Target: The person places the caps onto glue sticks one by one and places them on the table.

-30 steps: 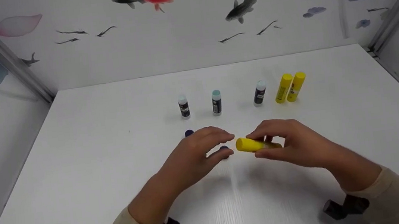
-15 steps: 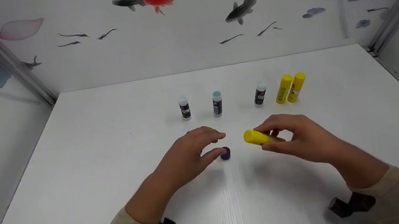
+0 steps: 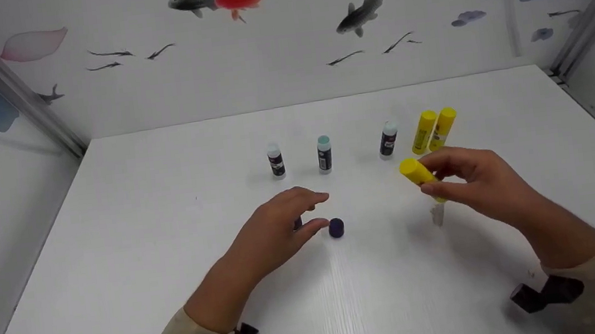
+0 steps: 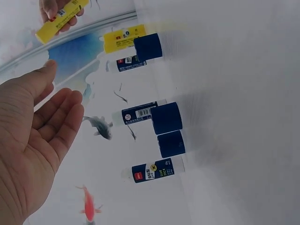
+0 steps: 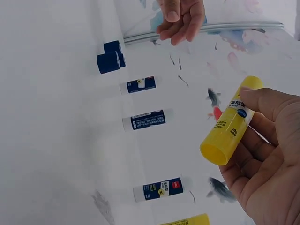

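Note:
My right hand (image 3: 481, 182) grips a yellow glue stick (image 5: 232, 122) between thumb and fingers, tilted and raised above the table. My left hand (image 3: 274, 228) hovers at the middle with fingers spread loosely and nothing held. Just right of its thumb a dark blue cap (image 3: 336, 228) stands on the table. Another dark blue cap (image 3: 297, 223) is mostly hidden behind that hand; the left wrist view has three such caps, including a lower one (image 4: 171, 144). Farther back stand three uncapped navy-labelled glue sticks: a left one (image 3: 275, 161), a middle one (image 3: 324, 154) and a right one (image 3: 388, 140).
Two more yellow glue sticks, one on the left (image 3: 424, 132) and one on the right (image 3: 443, 128), stand upright side by side behind my right hand. A white table (image 3: 175, 270) is bounded at the back by a white panel (image 3: 285, 62) printed with fish.
My right hand has moved right and farther back with the yellow glue stick, which now tilts more upright. My left hand has drawn slightly left, uncovering the blue cap near its thumb.

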Tool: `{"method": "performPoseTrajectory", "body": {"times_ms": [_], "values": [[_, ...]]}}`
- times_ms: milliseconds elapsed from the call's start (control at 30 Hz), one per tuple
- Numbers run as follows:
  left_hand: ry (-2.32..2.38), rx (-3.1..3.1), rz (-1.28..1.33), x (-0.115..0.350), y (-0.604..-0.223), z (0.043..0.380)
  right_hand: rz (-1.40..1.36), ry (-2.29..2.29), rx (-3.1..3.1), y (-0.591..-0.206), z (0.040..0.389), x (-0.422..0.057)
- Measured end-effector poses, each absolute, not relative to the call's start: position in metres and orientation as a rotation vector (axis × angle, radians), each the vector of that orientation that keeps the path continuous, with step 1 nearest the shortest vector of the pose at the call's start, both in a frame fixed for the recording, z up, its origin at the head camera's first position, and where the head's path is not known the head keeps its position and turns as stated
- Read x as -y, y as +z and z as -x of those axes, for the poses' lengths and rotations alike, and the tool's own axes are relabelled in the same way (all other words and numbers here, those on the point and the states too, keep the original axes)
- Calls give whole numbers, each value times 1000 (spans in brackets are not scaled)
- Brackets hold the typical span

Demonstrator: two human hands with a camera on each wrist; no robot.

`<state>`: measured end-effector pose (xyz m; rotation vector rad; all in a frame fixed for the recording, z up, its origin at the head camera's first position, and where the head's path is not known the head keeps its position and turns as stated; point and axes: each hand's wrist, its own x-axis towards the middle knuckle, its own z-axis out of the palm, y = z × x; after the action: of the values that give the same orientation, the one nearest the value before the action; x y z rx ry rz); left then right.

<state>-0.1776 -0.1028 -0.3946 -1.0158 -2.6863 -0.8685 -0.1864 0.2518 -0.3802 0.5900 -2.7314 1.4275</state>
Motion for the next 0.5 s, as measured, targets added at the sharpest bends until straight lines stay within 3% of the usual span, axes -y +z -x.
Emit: {"method": "performPoseTrajectory", "body": {"times_ms": [500], "values": [[-711,2874,897,103,-397,182,-346,1631,2609,-377,202,-285]]}}
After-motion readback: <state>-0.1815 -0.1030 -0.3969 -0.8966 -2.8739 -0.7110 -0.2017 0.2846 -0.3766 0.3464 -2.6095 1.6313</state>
